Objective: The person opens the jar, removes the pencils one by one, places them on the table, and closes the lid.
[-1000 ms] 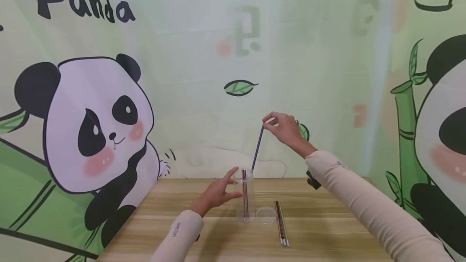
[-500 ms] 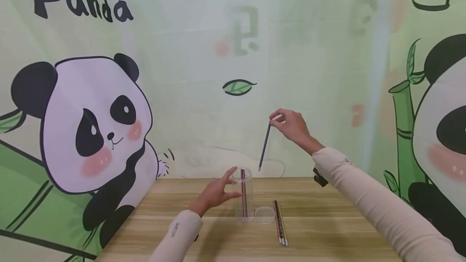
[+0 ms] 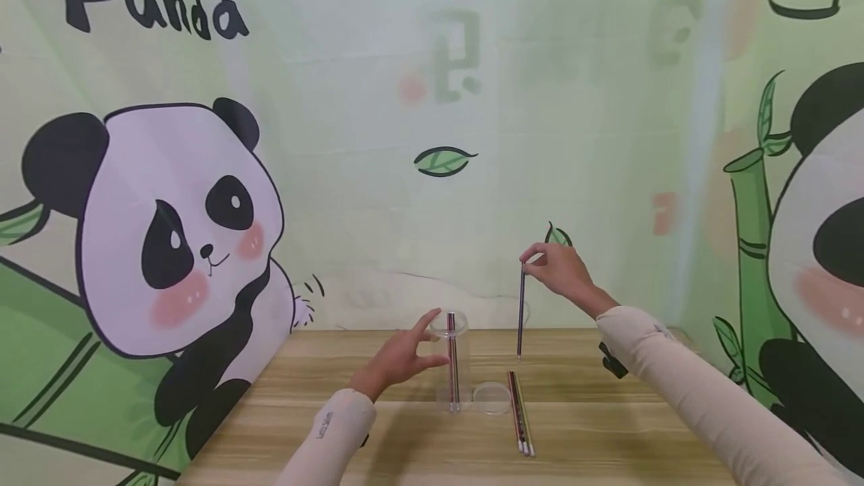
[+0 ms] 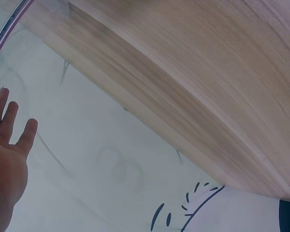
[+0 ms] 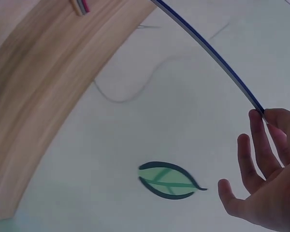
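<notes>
My right hand (image 3: pixel 559 270) pinches a dark blue pencil (image 3: pixel 521 313) near its top between thumb and fingertips. It hangs almost upright, its lower end above the pencils (image 3: pixel 520 415) on the table. In the right wrist view, the blue pencil (image 5: pixel 217 58) slants up from the fingertips, with the other fingers spread. My left hand (image 3: pixel 400 356) is at the left side of a clear cylinder (image 3: pixel 462 373), thumb and index finger apart and touching it. A few pencils (image 3: pixel 452 366) stand inside. The left wrist view shows straight fingers on the left hand (image 4: pixel 9 159).
A clear round lid (image 3: pixel 492 398) lies on the wooden table (image 3: pixel 601 403), between the cylinder and the loose pencils. Behind the table's back edge hangs a panda-printed cloth (image 3: pixel 364 96).
My right hand has carried the blue pencil from the cylinder's mouth to the right, then lowered it. The pencil has turned from slanted to nearly vertical. The left hand stays in place.
</notes>
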The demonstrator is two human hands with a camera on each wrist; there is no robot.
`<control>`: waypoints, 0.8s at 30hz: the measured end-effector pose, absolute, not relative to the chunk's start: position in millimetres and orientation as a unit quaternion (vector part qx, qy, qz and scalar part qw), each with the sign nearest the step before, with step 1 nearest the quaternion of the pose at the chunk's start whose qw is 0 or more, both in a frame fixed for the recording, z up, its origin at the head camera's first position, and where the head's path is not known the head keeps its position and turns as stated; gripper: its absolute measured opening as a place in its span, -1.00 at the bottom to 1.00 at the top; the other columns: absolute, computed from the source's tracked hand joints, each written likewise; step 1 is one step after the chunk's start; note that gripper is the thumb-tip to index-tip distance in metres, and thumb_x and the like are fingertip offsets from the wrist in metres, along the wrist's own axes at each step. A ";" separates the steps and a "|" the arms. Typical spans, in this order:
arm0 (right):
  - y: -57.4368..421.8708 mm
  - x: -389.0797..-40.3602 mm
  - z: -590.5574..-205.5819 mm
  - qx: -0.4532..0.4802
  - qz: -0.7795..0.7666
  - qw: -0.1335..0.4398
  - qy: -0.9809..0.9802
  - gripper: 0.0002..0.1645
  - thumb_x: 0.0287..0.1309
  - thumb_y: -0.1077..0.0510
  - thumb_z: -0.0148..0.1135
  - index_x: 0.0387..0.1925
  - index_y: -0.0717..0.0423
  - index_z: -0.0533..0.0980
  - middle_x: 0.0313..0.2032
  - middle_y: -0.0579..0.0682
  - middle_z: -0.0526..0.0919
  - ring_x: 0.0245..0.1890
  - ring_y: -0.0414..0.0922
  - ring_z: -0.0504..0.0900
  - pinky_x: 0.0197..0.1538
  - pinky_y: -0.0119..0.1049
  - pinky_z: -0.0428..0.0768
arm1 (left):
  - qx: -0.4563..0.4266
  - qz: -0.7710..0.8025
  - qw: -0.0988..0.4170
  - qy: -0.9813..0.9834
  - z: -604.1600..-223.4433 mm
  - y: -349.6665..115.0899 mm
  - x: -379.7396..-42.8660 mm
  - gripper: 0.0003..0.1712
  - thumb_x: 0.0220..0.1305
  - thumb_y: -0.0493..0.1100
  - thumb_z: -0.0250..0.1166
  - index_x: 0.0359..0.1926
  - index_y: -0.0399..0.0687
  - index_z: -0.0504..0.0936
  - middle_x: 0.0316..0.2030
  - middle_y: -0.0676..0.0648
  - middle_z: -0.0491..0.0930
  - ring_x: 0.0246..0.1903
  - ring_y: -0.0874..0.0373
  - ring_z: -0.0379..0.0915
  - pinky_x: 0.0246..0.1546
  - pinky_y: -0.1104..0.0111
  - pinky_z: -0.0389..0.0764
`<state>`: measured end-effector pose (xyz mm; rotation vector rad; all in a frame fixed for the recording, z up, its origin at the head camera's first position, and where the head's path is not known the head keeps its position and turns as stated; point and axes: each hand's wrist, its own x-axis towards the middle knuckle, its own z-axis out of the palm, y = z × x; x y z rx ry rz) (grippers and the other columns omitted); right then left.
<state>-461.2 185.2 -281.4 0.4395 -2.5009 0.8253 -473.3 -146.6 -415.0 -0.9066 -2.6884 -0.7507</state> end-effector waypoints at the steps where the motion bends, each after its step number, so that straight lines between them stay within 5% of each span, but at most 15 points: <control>1: 188.0 -461.4 -286.7 0.158 0.300 0.226 -0.913 -0.78 0.37 0.14 0.34 -0.06 0.18 0.70 -0.16 0.19 0.81 -0.12 0.16 0.78 -0.17 -0.04 0.67 | -0.307 -0.256 0.102 -0.911 -414.8 -146.3 -472.8 0.03 0.36 0.13 0.42 0.64 0.13 0.03 0.21 -0.29 0.63 0.23 -0.28 0.54 0.28 -0.19 0.45; 13: 211.2 -473.5 -356.6 0.135 0.298 0.166 -0.930 -0.82 0.28 0.17 0.34 -0.16 0.18 0.71 -0.30 0.08 0.82 -0.30 -0.04 0.75 -0.35 -0.24 0.52 | -0.313 -0.258 0.102 -0.908 -413.4 -148.1 -469.6 0.03 0.36 0.10 0.43 0.64 0.10 0.02 0.20 -0.30 0.63 0.22 -0.28 0.56 0.27 -0.20 0.46; 24: 211.7 -479.3 -398.7 0.131 0.321 0.148 -0.926 -0.82 0.25 0.19 0.35 -0.17 0.20 0.71 -0.32 0.10 0.82 -0.30 0.02 0.77 -0.32 -0.17 0.58 | -0.313 -0.257 0.106 -0.908 -416.1 -148.0 -473.8 0.04 0.34 0.15 0.43 0.64 0.12 0.03 0.20 -0.27 0.65 0.22 -0.25 0.56 0.29 -0.17 0.46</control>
